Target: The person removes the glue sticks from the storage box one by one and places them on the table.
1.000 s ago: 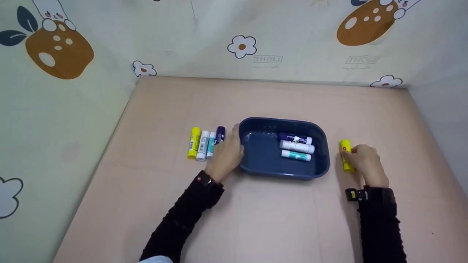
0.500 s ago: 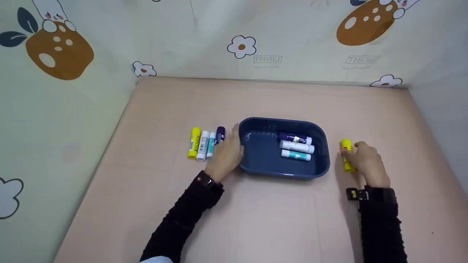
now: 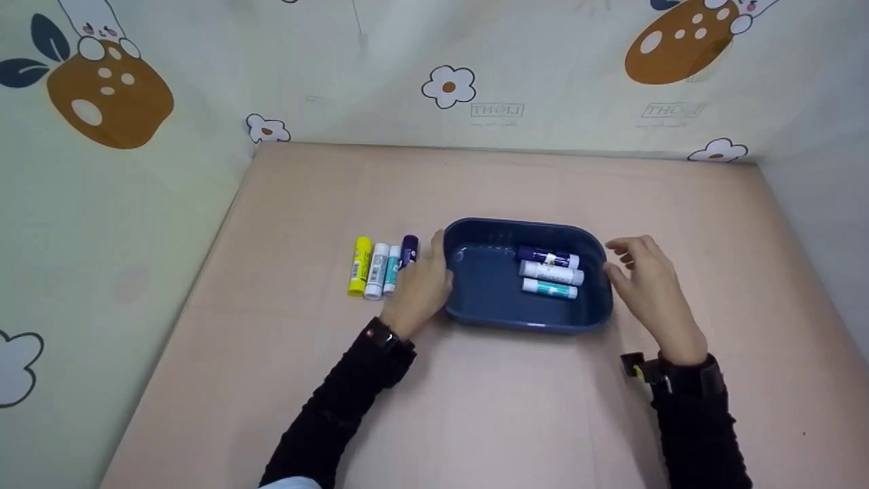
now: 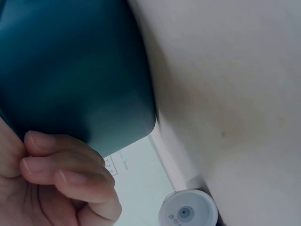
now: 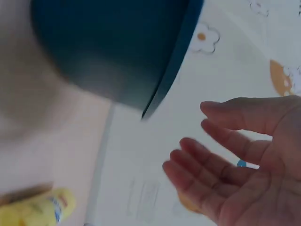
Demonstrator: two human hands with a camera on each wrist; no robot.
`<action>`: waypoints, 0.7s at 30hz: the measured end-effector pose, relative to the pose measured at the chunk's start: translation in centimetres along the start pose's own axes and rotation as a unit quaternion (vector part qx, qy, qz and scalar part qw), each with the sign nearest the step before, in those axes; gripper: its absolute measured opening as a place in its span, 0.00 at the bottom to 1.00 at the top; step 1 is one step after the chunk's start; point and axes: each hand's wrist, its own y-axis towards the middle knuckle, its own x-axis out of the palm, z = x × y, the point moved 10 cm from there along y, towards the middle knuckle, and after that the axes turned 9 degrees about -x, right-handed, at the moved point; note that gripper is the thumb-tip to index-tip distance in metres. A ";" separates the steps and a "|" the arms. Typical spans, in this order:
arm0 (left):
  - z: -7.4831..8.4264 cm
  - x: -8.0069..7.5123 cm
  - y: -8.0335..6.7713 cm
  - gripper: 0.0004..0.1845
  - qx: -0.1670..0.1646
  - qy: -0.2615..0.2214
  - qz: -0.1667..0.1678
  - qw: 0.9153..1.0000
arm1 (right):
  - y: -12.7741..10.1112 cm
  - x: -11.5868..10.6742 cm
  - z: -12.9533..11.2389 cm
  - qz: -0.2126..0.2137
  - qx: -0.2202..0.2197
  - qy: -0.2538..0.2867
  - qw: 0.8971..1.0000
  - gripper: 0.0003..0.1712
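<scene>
A dark blue plastic tray (image 3: 485, 292) holds a purple glue stick (image 3: 543, 257), a white glue stick (image 3: 553, 273) and a teal-and-white glue stick (image 3: 550, 289). My left hand (image 3: 419, 285) holds the tray's left rim; in the left wrist view its fingers (image 4: 70, 165) curl by the outer wall. Close to the right rim, my right hand (image 3: 648, 288) has loosely bent, spread fingers and holds nothing. In the right wrist view its fingertips stand apart from the tray (image 5: 117, 56). A yellow glue stick (image 5: 40, 207) lies on the table there; the hand hides it in the head view.
Left of the tray lie a yellow glue stick (image 3: 360, 266), a white one (image 3: 377, 272), a teal one (image 3: 392, 270) and a purple one (image 3: 409, 250), partly behind the left hand. Patterned walls (image 3: 339, 81) border the light tabletop (image 3: 475, 407).
My right hand has let go of the yellow glue stick at the right and moved left and away from me to the tray's right rim. The left hand and tray have not moved.
</scene>
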 end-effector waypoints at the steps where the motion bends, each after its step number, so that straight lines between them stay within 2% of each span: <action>1: 0.0 0.0 0.0 0.33 -0.001 -0.001 0.000 1.000 | 0.1 0.5 -0.7 -0.003 -0.015 0.006 1.000 0.15; 3: 0.0 -0.1 0.0 0.33 0.001 0.003 0.004 1.000 | 0.1 1.8 -1.7 -0.019 -0.038 0.014 0.999 0.13; 5: 0.1 -0.2 0.0 0.33 0.004 0.008 0.011 1.000 | 0.1 3.6 -2.3 -0.054 -0.049 0.013 0.997 0.13; 8: 0.1 -0.3 0.0 0.33 0.009 0.014 0.019 1.000 | -0.1 6.4 -2.6 -0.115 -0.054 -0.007 0.992 0.14; 11: 0.1 -0.3 0.0 0.33 0.011 0.012 0.021 1.000 | -0.4 8.4 -2.3 -0.158 -0.047 -0.036 0.986 0.15; 14: 0.1 -0.3 0.0 0.33 0.011 0.011 0.020 1.000 | -0.5 9.4 -1.9 -0.179 -0.030 -0.053 0.982 0.14; 21: 0.1 -0.2 0.0 0.33 0.004 0.008 0.012 1.000 | -0.6 10.1 -1.4 -0.210 -0.008 -0.048 0.976 0.10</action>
